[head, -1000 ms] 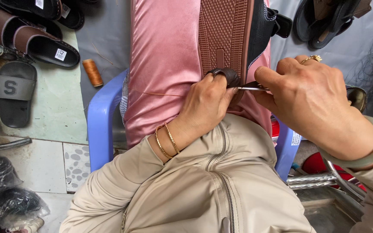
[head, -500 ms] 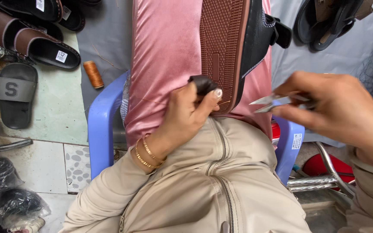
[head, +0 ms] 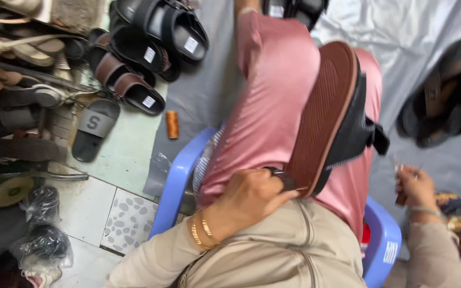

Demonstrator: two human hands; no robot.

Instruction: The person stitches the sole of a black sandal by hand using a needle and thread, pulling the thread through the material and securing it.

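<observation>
Sandal [head: 329,120], brown-soled with black straps, lies sole-up across pink-trousered legs [head: 265,112], its heel end coming down to the fingers of the left hand [head: 252,197]. Those fingers are curled together and clamped on the heel, with a dark strap end showing just past the knuckles and the ribbed sole rising away above the fingertips. Gold bangles [head: 201,232] sit on the wrist behind them. The right hand [head: 414,186] is well apart from the sandal, out to its side; its fingers are pinched around something small and thin, too blurred to make out. A blue plastic chair [head: 180,178] edges the legs just beside the left hand. Far beyond the fingers, an orange thread spool [head: 172,124] and a grey slide sandal [head: 93,128] lie on the floor.
</observation>
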